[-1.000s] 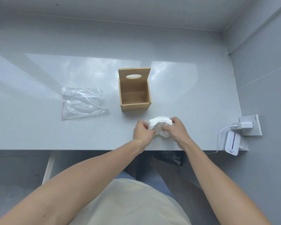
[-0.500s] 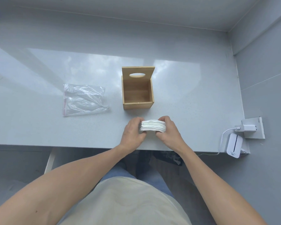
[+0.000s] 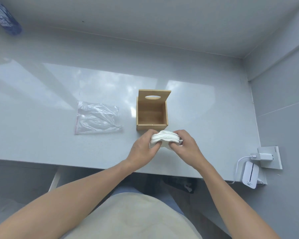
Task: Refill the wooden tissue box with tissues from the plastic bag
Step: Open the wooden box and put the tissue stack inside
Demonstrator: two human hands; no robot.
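A stack of white tissues (image 3: 165,137) is held between both hands just in front of the wooden tissue box (image 3: 151,125). My left hand (image 3: 143,149) grips its left end and my right hand (image 3: 185,145) grips its right end. The box stands open, its inside bare, with its lid (image 3: 154,97) raised at the back, an oval slot in it. A flat clear plastic bag (image 3: 97,118) lies on the grey table (image 3: 41,144) to the left of the box, with nothing visible inside it.
A white wall socket with a charger (image 3: 264,156) and a white device (image 3: 250,176) on a cable sit at the table's right front corner. A blue patterned object (image 3: 4,16) is at the far left back. Walls close off the back and right.
The tissue stack has been squared up between both hands and moved a little closer to the front of the box. The view has shifted slightly.
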